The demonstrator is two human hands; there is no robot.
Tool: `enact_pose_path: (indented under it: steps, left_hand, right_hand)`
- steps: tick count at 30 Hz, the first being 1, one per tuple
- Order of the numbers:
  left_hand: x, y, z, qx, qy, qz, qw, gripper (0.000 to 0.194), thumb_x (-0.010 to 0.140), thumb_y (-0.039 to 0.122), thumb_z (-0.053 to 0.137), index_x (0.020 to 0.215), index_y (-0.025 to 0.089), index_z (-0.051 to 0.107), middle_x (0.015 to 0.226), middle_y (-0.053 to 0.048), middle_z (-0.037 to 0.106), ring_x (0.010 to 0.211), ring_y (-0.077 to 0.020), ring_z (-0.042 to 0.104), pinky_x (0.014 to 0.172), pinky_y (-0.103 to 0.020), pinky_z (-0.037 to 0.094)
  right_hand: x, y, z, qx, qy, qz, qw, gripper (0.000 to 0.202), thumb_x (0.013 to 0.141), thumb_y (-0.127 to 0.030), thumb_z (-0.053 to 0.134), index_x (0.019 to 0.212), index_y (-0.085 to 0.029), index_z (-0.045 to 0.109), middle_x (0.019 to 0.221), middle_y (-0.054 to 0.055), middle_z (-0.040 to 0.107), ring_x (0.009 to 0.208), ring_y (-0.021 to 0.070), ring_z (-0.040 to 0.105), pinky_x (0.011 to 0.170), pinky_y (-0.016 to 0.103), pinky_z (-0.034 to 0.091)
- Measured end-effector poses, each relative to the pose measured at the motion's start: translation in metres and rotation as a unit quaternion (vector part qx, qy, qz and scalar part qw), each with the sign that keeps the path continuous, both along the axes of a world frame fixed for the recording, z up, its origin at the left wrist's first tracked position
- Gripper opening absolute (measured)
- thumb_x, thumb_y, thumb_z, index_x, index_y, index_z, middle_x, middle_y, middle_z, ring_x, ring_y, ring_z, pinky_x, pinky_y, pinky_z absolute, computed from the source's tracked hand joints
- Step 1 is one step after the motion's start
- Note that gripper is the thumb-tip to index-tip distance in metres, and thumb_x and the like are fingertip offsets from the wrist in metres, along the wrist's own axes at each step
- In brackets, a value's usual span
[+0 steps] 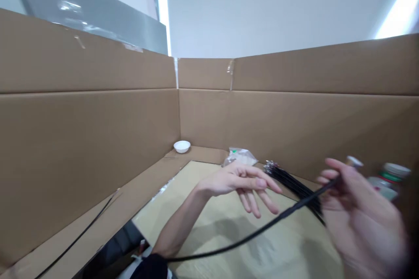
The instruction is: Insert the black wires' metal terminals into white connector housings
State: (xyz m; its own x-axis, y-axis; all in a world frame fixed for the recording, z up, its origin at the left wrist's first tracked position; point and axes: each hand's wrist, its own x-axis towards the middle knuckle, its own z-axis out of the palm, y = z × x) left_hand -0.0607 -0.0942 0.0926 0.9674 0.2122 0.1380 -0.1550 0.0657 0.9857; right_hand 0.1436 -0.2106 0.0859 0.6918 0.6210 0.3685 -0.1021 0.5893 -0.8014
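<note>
My right hand, blurred by motion, grips a long black cable near one end between thumb and fingers. From there the cable sags across to the lower left, passing below my left hand and reaching my dark left sleeve. My left hand hangs over the board with its fingers spread, apart from the cable. A pale, round-ended piece shows above my right thumb; whether it belongs to the cable I cannot tell. Behind the hands lies a bundle of black cables with shiny ends.
Cardboard walls enclose the beige board. A white bowl sits in the far corner, and a clear plastic bag lies at the back. To the right stands a white-capped bottle. Another thin black cable lies at left.
</note>
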Motion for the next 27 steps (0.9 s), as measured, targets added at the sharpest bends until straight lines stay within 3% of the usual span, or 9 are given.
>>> enact_pose_path:
  steps: [4,9,13,15,18,20,24,27]
  left_hand:
    - [-0.001,-0.002,-0.004,0.016,0.001,0.053,0.998,0.044,0.093,0.045,0.074,0.124,0.013,0.075,0.103,-0.019,0.080,0.070,-0.0191,0.078,0.057,-0.022,0.061]
    - [-0.003,-0.005,-0.002,0.043,-0.005,0.187,0.981,0.041,0.097,0.042,0.069,0.132,0.020,0.073,0.102,-0.014,0.081,0.067,-0.0142,0.077,0.061,-0.018,0.061]
    - [-0.003,-0.015,0.000,0.064,0.005,0.208,0.976,0.042,0.096,0.044,0.070,0.131,0.021,0.074,0.103,-0.011,0.081,0.070,-0.0150,0.078,0.063,-0.020,0.062]
    - [-0.003,-0.021,-0.003,0.086,-0.011,0.254,0.963,0.042,0.096,0.045,0.070,0.131,0.022,0.074,0.103,-0.009,0.082,0.070,-0.0164,0.078,0.065,-0.022,0.064]
    - [-0.005,-0.028,-0.012,0.160,-0.082,0.393,0.902,0.036,0.100,0.040,0.066,0.132,0.025,0.073,0.106,-0.006,0.082,0.077,-0.0168,0.079,0.072,-0.026,0.067]
    - [-0.009,-0.028,-0.019,0.239,-0.142,0.450,0.848,0.031,0.103,0.032,0.062,0.133,0.029,0.071,0.112,-0.002,0.081,0.084,-0.0160,0.079,0.077,-0.026,0.068]
    - [-0.017,-0.024,-0.025,0.401,-0.206,0.440,0.777,0.048,0.103,0.011,0.057,0.142,0.038,0.062,0.123,0.004,0.078,0.094,-0.0136,0.079,0.084,-0.026,0.067]
    - [-0.020,-0.024,-0.025,0.489,-0.220,0.435,0.723,0.057,0.100,0.004,0.057,0.148,0.035,0.058,0.123,0.003,0.078,0.093,-0.0112,0.079,0.087,-0.021,0.064]
  right_hand:
    - [-0.033,0.017,0.009,0.030,0.038,0.063,0.997,0.031,0.078,-0.043,0.088,0.099,-0.021,0.082,0.076,0.002,0.068,0.067,0.0098,0.062,0.060,0.018,0.054]
    - [-0.047,0.033,0.002,0.023,-0.042,0.049,0.998,0.030,0.088,-0.042,0.080,0.107,-0.019,0.078,0.078,0.002,0.072,0.073,0.0144,0.068,0.066,0.024,0.058]
    - [-0.047,0.025,-0.002,0.005,-0.112,0.034,0.993,0.027,0.093,-0.040,0.076,0.108,-0.019,0.074,0.075,0.002,0.076,0.071,0.0154,0.070,0.065,0.025,0.059]
    - [-0.049,0.019,0.000,0.001,-0.135,0.034,0.990,0.021,0.094,-0.038,0.075,0.103,-0.018,0.073,0.071,0.001,0.075,0.066,0.0134,0.068,0.064,0.023,0.057]
    - [-0.054,0.011,0.005,-0.006,-0.162,0.063,0.985,0.017,0.095,-0.035,0.073,0.092,-0.018,0.071,0.063,-0.001,0.071,0.057,0.0104,0.062,0.057,0.020,0.053]
    - [-0.058,0.006,0.007,-0.014,-0.174,0.088,0.981,0.017,0.095,-0.034,0.073,0.088,-0.018,0.071,0.060,-0.001,0.070,0.054,0.0097,0.060,0.054,0.019,0.050]
    - [-0.062,-0.002,0.007,-0.023,-0.185,0.120,0.975,0.015,0.094,-0.030,0.072,0.086,-0.019,0.072,0.058,-0.001,0.070,0.052,0.0095,0.060,0.052,0.018,0.049]
    - [-0.064,-0.004,0.007,-0.029,-0.191,0.145,0.970,0.013,0.094,-0.028,0.071,0.085,-0.019,0.073,0.056,-0.002,0.068,0.051,0.0092,0.059,0.052,0.018,0.049]
